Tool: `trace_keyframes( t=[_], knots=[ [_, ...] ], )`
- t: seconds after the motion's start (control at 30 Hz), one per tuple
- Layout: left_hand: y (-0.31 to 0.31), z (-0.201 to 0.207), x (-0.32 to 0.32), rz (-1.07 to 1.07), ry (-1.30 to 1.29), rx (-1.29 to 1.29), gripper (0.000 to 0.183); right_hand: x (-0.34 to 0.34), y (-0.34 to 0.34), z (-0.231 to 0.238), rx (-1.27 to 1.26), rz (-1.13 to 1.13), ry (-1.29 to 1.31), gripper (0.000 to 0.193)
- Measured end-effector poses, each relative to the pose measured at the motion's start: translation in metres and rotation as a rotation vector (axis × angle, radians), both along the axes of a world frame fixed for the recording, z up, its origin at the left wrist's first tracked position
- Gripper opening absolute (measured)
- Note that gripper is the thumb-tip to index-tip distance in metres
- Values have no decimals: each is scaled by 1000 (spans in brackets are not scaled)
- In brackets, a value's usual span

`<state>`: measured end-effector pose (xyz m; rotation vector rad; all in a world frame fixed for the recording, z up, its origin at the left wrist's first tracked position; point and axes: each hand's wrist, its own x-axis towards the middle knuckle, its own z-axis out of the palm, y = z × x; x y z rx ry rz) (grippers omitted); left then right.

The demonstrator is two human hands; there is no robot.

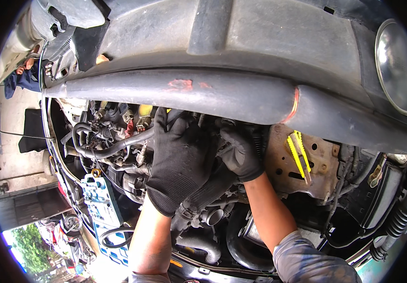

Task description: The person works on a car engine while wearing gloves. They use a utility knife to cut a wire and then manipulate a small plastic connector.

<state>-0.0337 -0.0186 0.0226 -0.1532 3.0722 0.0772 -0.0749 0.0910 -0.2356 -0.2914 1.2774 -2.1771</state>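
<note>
Both my hands wear black knit gloves and reach into a car's engine bay, under the edge of a long black plastic panel (241, 96). My left hand (182, 158) lies back upward, its fingers bent down among the engine parts; the fingertips are hidden. Close beside it on the right, my right hand (242, 153) is closed with curled fingers. What either hand grips is out of sight. A dark hose (114, 150) runs left from beside my left hand. To the right of my right hand, a yellow and black utility knife (299, 155) rests on a rusty brown metal tray (279, 165).
A blue tool case (102, 203) sits at the left edge of the bay. Below my wrists are an open pipe end (212, 216) and a thick black hose (239, 245). Another person's hands (25, 66) show at far left. A corrugated black tube (399, 219) stands at right.
</note>
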Motion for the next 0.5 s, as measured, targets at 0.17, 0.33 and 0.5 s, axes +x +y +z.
trace_keyframes(
  t=[0.17,0.33,0.5],
  knots=[
    [-2,3,3,-13,-29,-16,37,-4,3,33,19,71,142,47],
    [0,5,1,-35,-72,-47,47,-6,10,39,-202,154,-77,67],
    [-2,2,4,-73,1,-86,55,-8,8,57,-294,73,-196,49]
  ],
)
